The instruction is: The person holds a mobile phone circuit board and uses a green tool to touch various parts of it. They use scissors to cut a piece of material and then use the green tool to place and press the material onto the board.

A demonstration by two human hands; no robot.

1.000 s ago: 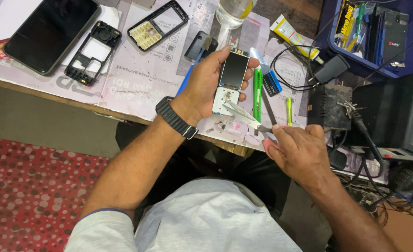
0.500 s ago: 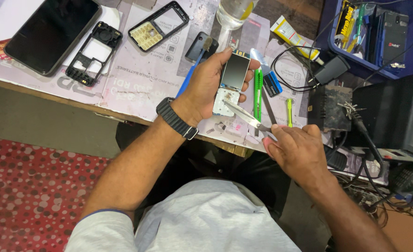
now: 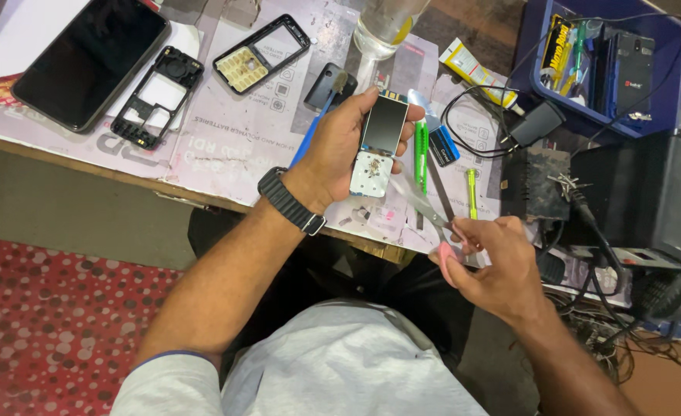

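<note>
Head view: my left hand (image 3: 340,146) grips the stripped phone (image 3: 379,146) at frame centre — housing off, keypad board bare. My right hand (image 3: 494,270) pinches pink-handled scissors (image 3: 433,212), tips at its lower edge (frame parts (image 3: 155,96) upper left). Reassembly remains, I judge.

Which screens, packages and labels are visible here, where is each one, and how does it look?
Small phone: in left hand, dark blank screen, keypad board bare.
Smartphone: table's far left, flat, black screen off.
Tube: right of the bottle, yellow and white.
Black phone: in the blue tray, small red label.
</note>
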